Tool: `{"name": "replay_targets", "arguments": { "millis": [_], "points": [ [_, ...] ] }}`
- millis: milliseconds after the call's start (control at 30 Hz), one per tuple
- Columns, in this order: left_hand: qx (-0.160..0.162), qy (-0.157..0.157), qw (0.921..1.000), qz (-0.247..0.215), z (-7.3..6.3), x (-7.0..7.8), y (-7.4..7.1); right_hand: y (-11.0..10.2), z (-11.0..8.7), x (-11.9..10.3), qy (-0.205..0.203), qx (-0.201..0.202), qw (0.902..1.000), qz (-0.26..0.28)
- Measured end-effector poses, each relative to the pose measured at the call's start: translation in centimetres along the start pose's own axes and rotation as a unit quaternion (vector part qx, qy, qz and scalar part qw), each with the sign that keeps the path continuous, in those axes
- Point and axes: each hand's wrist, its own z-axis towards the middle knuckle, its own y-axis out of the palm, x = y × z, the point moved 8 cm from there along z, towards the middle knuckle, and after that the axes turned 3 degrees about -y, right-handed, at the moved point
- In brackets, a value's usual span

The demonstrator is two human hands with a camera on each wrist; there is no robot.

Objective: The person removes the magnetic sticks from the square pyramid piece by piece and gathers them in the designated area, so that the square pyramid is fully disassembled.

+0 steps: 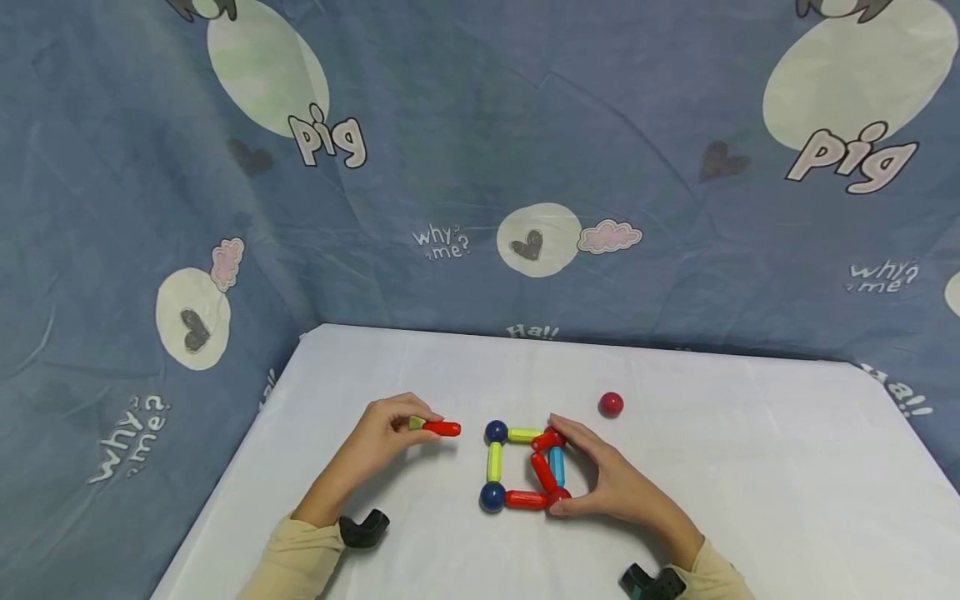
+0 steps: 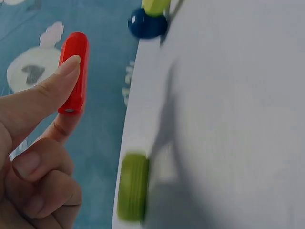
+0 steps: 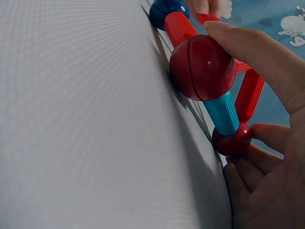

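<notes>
Thumb and index finger of my left hand [image 1: 382, 437] pinch a red magnetic rod [image 1: 444, 428] above the table, left of a square of magnetic rods and balls. A yellow-green rod [image 2: 133, 186] lies by that hand. Dark blue balls [image 1: 492, 497] form the square's left corners, red balls [image 3: 205, 69] its right ones. Yellow-green rods [image 1: 494, 462], a front red rod [image 1: 527, 500] and a light blue rod [image 1: 557, 467] join them. Two more red rods [image 1: 543, 472] rise from the right side and meet. My right hand [image 1: 611, 479] grips that side, thumb on the near red ball, fingers at the far one.
A loose red ball [image 1: 611, 405] lies behind the square, to the right. The white table [image 1: 787, 467] ends at the back against a blue printed cloth [image 1: 450, 150], which also hangs along the left. Black wrist cameras [image 1: 364, 529] sit on both sleeves.
</notes>
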Motion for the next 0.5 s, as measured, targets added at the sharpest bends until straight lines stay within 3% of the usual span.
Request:
{"name": "replay_targets", "arguments": {
  "millis": [367, 500],
  "points": [
    [0.018, 0.019, 0.9993, 0.025, -1.8, -3.2, -3.4, 0.0, 0.0, 0.1, -0.005, 0.006, 1.0000, -0.002],
    [0.010, 0.007, 0.9993, 0.035, -2.3, -4.5, -4.2, 0.0, 0.0, 0.1, -0.002, 0.004, 1.0000, 0.004]
  ]
}}
